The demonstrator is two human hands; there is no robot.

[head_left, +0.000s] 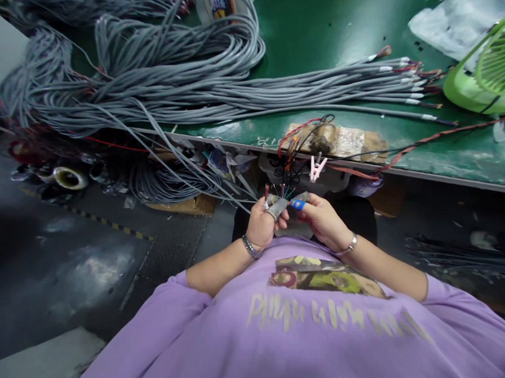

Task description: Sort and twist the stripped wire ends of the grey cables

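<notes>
Holding the grey cable [249,204] clamped in the left hand [262,227] just under the green bench [359,132] edge, the person nips its fanned coloured cores [282,192] between the closed fingertips of the right hand [324,222], where a sideways tug might snap them.

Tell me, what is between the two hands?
The head view shows thin coloured wire ends fanning up between the left hand and the right hand. Taped fingers on both sides pinch them.
</notes>
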